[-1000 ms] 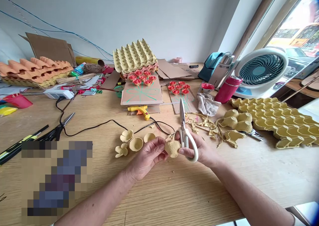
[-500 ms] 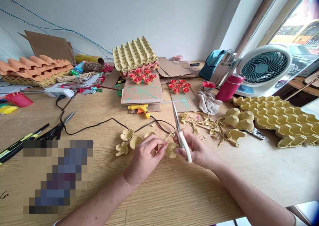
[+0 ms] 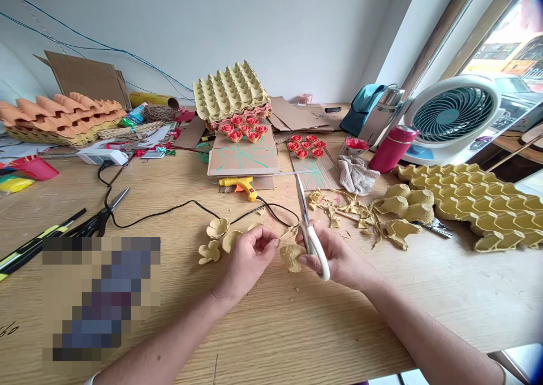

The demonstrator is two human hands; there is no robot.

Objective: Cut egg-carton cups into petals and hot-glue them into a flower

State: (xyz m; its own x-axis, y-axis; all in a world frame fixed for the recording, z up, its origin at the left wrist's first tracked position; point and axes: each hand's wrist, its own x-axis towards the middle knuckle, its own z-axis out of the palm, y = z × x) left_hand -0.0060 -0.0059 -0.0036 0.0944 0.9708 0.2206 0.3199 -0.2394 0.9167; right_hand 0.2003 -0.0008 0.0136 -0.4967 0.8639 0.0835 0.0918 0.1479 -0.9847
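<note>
The left hand has drawn off a little from the egg-carton cup; its fingertips touch that cup a second earlier and now a narrow gap stands between them, while the scissors have tipped from nearly upright so that their point leans to the left. The left forearm reaches in from the lower left, wrist low and close to the wooden table, back of the hand turned up, fingers curled, thumb and forefinger pinching the end of what looks like a thin pale strip. The right forearm slants in from the lower right. The right hand is closed round the white scissor handles, its thumb laid against the cup, which sits with its rounded, rough side toward the viewer, in front of the body and just left of the handles. The scissor blades point away from the person and lie close together. Near the left hand, partly hidden behind its knuckles, are a cut four-petal cup and a round cup with a slit rim. Torn carton scraps lie beyond the right hand, and a yellow glue gun rests farther back.
</note>
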